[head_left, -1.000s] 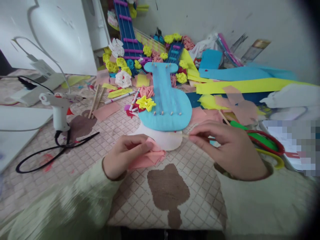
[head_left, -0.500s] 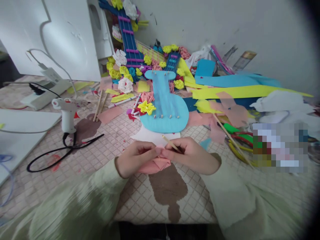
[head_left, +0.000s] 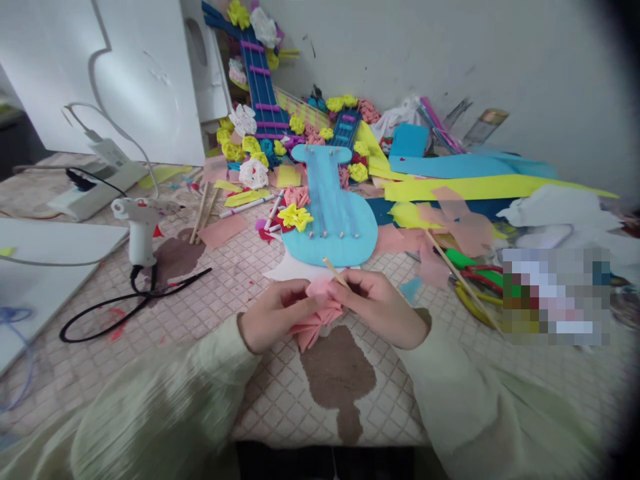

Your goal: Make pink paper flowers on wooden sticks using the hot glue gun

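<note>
Pleated pink crepe paper (head_left: 316, 323) is pinched between both hands over the near middle of the table. My left hand (head_left: 275, 315) is closed on its left side, with thumb and fingers pressed together. My right hand (head_left: 381, 307) grips the paper's right edge and also holds a thin wooden stick (head_left: 332, 269), which points up and to the left. Just beyond the hands lies a light blue guitar-shaped cutout (head_left: 327, 213), a yellow paper flower (head_left: 295, 217) at its left edge. White paper (head_left: 285, 268) shows from under the cutout.
At left stand a white glue gun (head_left: 141, 230) with a looped black cable and a power strip (head_left: 95, 183). Pliers (head_left: 475, 293) and a long stick (head_left: 465, 283) lie at right. Paper strips (head_left: 500, 188) and a dark blue guitar shape (head_left: 263, 87) with paper flowers fill the back.
The pink paper has turned between my hands, so its folds now fan downward on the left. The stick stands a little steeper, and my right hand has shifted slightly left.
</note>
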`<state>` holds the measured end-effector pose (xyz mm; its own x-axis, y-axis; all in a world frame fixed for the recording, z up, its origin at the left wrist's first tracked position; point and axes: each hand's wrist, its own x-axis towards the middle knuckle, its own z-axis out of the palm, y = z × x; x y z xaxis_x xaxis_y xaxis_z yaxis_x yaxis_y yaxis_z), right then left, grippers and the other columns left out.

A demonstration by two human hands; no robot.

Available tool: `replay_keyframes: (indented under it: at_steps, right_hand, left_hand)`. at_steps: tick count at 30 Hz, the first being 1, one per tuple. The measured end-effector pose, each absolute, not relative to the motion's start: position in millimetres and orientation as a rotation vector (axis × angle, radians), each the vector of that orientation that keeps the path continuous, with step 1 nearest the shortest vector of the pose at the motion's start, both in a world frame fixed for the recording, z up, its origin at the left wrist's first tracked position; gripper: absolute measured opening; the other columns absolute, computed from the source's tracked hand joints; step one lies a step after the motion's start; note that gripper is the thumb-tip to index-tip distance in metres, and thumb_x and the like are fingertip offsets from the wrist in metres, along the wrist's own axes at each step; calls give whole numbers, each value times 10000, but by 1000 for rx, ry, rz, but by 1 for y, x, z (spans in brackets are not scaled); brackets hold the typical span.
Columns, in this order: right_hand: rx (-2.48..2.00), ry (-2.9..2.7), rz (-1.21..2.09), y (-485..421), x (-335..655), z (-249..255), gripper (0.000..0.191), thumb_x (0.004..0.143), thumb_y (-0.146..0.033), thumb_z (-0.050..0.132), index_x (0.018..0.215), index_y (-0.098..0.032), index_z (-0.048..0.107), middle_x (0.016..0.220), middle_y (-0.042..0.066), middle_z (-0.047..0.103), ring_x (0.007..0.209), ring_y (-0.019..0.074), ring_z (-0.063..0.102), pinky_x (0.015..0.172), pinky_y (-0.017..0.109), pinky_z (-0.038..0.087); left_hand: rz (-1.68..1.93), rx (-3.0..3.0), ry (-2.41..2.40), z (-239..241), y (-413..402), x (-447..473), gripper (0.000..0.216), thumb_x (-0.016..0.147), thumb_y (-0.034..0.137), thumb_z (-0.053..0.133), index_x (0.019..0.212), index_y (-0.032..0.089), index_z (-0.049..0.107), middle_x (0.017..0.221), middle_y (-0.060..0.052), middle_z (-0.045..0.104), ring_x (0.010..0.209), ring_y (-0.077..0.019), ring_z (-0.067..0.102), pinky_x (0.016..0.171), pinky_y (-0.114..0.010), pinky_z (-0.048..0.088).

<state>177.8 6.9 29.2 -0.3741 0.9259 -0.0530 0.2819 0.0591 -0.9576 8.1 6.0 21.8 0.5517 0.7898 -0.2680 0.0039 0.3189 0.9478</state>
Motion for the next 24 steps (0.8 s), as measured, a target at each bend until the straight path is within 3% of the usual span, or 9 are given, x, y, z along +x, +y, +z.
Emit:
replay_keyframes:
  at_steps: [9,18,24]
  right_hand:
    - [-1200,-1692,1300,4,175,29,324,801,-388,490,576,-171,405,555,-51,354,545,81,340,506,220,287]
    - [-1191,-1753,1373,4,179,31,293,806,-417,475,667,-159,492,620,-17,436,593,101,400,531,234,338]
    - [-1214,-1833,1355,3,184,33,280,785,-394,516,643,-154,499,576,-37,379,545,84,341,482,220,277]
  left_hand:
    - [636,1168,923,17,4,10,284,700,392,596,781,123,556,655,-12,595,535,-102,550,491,-222,433]
    - [664,1426,997,25,3,8,270,719,364,580,775,100,584,668,-18,572,560,-103,522,498,-216,423]
    - [723,1517,975,29,4,7,260,789,327,497,724,109,624,621,-24,571,583,-109,509,513,-209,414]
